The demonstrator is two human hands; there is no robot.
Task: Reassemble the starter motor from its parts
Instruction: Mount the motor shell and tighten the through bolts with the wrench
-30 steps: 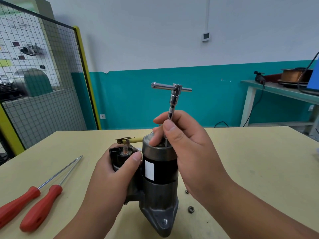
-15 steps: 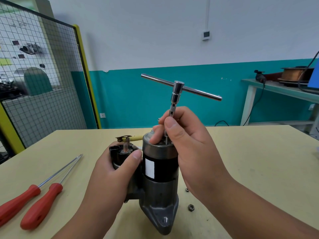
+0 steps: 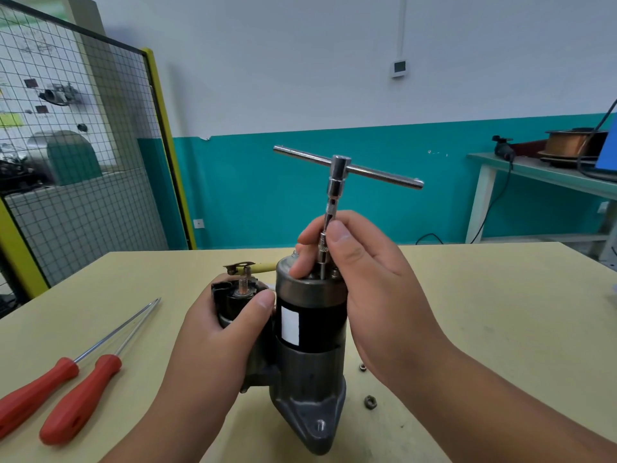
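Pale yellow surface (image 3: 484,312), teal wall (image 3: 267,195) behind: black-and-grey cylindrical starter motor (image 3: 310,345) stands upright, centre, betw. hands. Left hand (image 3: 217,335) grips its black solenoid (image 3: 228,295); right hand (image 3: 367,275) pinches chrome T-handle wrench (image 3: 339,168) shaft atop motor. Two red-handled screwdrivers (image 3: 66,396) lie near left.

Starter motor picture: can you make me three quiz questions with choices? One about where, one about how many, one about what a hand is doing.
1. Where do the screwdrivers lie?
A) on the table, left of the starter motor
B) on top of the motor
C) on the floor

2. How many screwdrivers have red handles?
A) one
B) two
C) four

3. What is the right hand doing?
A) lying flat
B) pinching the T-handle wrench shaft
C) waving

Answers:
1 A, they lie beyond the left hand.
2 B, two red handles lie side by side.
3 B, thumb and fingers close round the shaft.
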